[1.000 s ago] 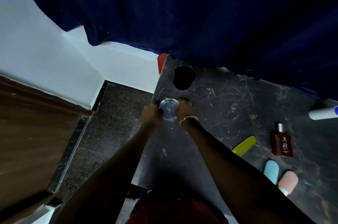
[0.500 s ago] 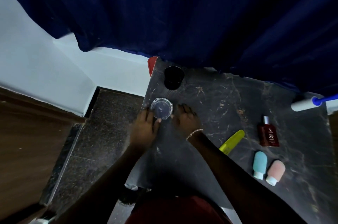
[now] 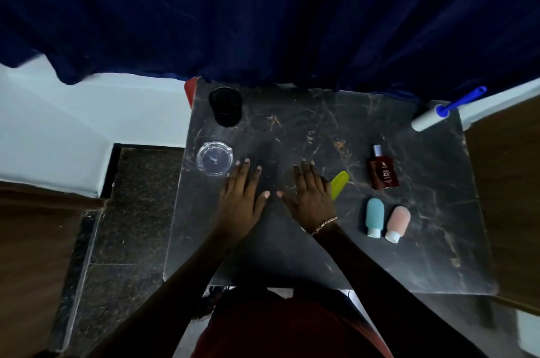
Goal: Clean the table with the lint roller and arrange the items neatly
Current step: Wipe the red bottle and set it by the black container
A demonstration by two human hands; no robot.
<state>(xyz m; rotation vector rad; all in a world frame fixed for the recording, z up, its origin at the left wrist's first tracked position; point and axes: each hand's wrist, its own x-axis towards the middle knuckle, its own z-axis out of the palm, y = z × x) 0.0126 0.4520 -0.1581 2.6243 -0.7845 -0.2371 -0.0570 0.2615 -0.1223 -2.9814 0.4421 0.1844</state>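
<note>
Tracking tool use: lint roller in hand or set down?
Set down. The lint roller lies at the far right corner; left hand and right hand are flat, empty.

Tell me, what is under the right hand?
The right hand lies flat, fingers straight, over the dark table. Its outer edge covers the near end of a yellow-green thing; how far that runs beneath the hand is hidden.

One camera, high up, looking down
It sits on the person's head and looks almost straight down at the dark table (image 3: 292, 129), quite near. The left hand (image 3: 242, 199) and right hand (image 3: 312, 199) come in from the bottom edge, a blue curtain (image 3: 263, 21) fills the top, and floor (image 3: 122, 240) shows at the left.
</note>
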